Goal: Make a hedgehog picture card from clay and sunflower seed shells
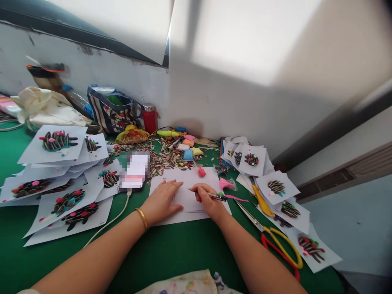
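Observation:
My left hand (163, 201) lies flat with fingers apart on a sheet of white paper (177, 218). A gold bangle (141, 219) circles that wrist. In my right hand (211, 202) is a pen (218, 197), its tip against or just above the paper. Any marks on the sheet are too faint to make out. A lump of pinkish-red clay (201, 172) rests on the paper's far part. Just right of the paper are a pink clay piece in plastic wrap (227, 183) and a thin pink tool (240, 199).
Sunflower seeds (163, 157) and coloured clay packs (188, 154) spread behind the paper. A plugged-in phone (134, 171) stands left, near stacked seed-picture cards (82, 210). Scissors (265, 230), a yellow-handled cutter (262, 202) and more cards (277, 187) lie right. A red flask (150, 119) and striped bag (113, 110) stand behind.

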Tool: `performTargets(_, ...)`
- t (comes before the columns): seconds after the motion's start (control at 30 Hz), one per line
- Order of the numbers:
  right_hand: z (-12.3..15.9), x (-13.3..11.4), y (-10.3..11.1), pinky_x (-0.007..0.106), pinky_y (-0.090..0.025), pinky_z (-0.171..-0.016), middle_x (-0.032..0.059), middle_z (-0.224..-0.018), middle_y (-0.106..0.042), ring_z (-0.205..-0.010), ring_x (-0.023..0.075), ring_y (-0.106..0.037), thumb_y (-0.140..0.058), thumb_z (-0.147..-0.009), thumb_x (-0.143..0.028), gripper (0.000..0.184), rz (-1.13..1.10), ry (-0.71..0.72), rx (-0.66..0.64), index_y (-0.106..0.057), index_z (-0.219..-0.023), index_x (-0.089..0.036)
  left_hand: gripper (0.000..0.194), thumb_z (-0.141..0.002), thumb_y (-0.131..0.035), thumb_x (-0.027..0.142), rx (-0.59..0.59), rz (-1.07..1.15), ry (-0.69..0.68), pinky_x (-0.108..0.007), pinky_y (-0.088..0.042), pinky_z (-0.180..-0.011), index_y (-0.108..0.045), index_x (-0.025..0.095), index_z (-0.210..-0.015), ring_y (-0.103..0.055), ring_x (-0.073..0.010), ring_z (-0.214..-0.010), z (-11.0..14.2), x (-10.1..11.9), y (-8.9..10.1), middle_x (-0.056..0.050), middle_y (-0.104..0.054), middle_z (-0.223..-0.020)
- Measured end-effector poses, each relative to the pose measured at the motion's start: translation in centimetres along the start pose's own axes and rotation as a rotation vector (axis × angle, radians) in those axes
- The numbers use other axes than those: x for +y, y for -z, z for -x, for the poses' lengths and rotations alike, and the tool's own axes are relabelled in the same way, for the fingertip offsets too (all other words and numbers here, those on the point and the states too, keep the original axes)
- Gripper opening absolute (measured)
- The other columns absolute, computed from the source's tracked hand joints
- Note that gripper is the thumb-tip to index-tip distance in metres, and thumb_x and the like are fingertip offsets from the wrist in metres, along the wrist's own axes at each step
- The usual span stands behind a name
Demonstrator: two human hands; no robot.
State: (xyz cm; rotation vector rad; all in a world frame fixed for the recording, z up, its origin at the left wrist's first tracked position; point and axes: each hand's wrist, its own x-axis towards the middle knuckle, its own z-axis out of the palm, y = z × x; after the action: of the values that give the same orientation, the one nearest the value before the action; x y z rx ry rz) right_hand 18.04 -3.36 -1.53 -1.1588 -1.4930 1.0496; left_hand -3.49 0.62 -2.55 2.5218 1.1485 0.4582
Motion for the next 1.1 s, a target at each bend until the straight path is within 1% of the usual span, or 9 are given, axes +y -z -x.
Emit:
performTargets(0.1,0.0,0.1,-0.4,0.027,-0.045,-0.068,-0.0004,-0.07,-0.057,-0.069,0.0145,-0.055,-0.044,-0.092,-0.036,0.029,0.158,-0.04,-0.046,-0.069,-0.096,-0.021,0.078,-0.075,-0.069,0.043,-0.015,0.008,0.005,-0.048,-0.023,-0.116,-0.036,0.021,-0.142,-0.039,-0.0289,-0.137,0.0,-0.1,0.1,-0.012,-0.048,-0.143)
performTargets(0.23,0.1,0.7,-0.5,0.028,-0.049,-0.07,0.0003,-0.084,-0.065,-0.076,0.016,-0.061,-0.052,-0.087,-0.033,0.023,0.175,-0.115,-0.02,-0.063,-0.104,-0.022,0.081,-0.075,-0.069,0.042,-0.056,0.031,-0.002,-0.047,-0.022,-0.117,-0.034,0.022,-0.144,-0.037,-0.0284,-0.138,0.0,-0.2,0.4,-0.011,-0.045,-0.146)
performTargets(0.37,0.7,0.7,-0.8,0.029,-0.048,-0.083,0.0032,-0.104,-0.066,-0.093,0.0178,-0.062,-0.058,-0.082,-0.028,0.021,0.209,-0.012,0.043,-0.063,-0.101,-0.022,0.082,-0.074,-0.07,0.042,-0.06,0.019,-0.001,-0.046,-0.021,-0.117,-0.033,0.02,-0.144,-0.037,-0.0279,-0.138,0.0,-0.3,0.4,-0.012,-0.044,-0.147)
performTargets(0.5,1.4,-0.2,-2.0,0.027,-0.049,-0.071,0.001,-0.088,-0.067,-0.077,0.0157,-0.062,-0.055,-0.081,-0.024,0.014,0.263,-0.054,0.067,-0.064,-0.092,-0.022,0.082,-0.074,-0.07,0.042,-0.069,0.014,0.009,-0.046,-0.021,-0.118,-0.033,0.018,-0.144,-0.036,-0.0275,-0.138,0.0,-0.2,0.4,-0.012,-0.044,-0.148)
performTargets(0.6,1.7,-0.6,-3.0,0.026,-0.046,-0.063,-0.0004,-0.078,-0.066,-0.068,0.0146,-0.059,-0.053,-0.08,-0.021,0.012,0.326,-0.08,0.04,-0.064,-0.085,-0.021,0.08,-0.076,-0.069,0.041,-0.076,0.007,0.011,-0.045,-0.02,-0.118,-0.034,0.017,-0.143,-0.037,-0.0271,-0.138,0.0,-0.2,0.4,-0.013,-0.044,-0.147)
performTargets(0.7,1.5,-0.5,-3.5,0.026,-0.045,-0.064,-0.0001,-0.077,-0.067,-0.069,0.0152,-0.059,-0.053,-0.079,-0.02,0.013,0.374,-0.074,0.032,-0.065,-0.082,-0.021,0.079,-0.076,-0.068,0.042,-0.074,0.011,0.002,-0.046,-0.021,-0.117,-0.034,0.018,-0.143,-0.037,-0.0273,-0.138,0.0,-0.4,0.4,-0.013,-0.044,-0.147)
performTargets(0.87,1.3,-0.2,-3.2,0.026,-0.045,-0.065,0.0001,-0.077,-0.067,-0.07,0.0157,-0.059,-0.052,-0.08,-0.021,0.012,0.398,-0.055,0.056,-0.064,-0.081,-0.021,0.076,-0.076,-0.068,0.042,-0.058,0.021,-0.019,-0.046,-0.023,-0.116,-0.037,0.021,-0.142,-0.036,-0.0278,-0.139,0.1,-0.7,0.4,-0.012,-0.045,-0.147)
performTargets(1.03,1.2,-0.1,-2.9,0.027,-0.046,-0.065,-0.0002,-0.079,-0.067,-0.07,0.0156,-0.059,-0.052,-0.081,-0.023,0.012,0.381,-0.056,0.05,-0.064,-0.083,-0.022,0.072,-0.076,-0.068,0.042,-0.047,0.024,-0.006,-0.047,-0.022,-0.116,-0.041,0.022,-0.139,-0.035,-0.0284,-0.139,0.2,-0.7,0.3,-0.011,-0.048,-0.144)
performTargets(1.1,1.3,-0.2,-2.9,0.027,-0.047,-0.067,-0.0003,-0.081,-0.067,-0.07,0.0154,-0.059,-0.052,-0.082,-0.024,0.014,0.371,-0.056,0.039,-0.065,-0.088,-0.022,0.071,-0.077,-0.068,0.043,-0.049,0.025,-0.005,-0.047,-0.022,-0.116,-0.042,0.023,-0.139,-0.036,-0.0285,-0.139,0.2,-0.7,0.3,-0.011,-0.048,-0.144)
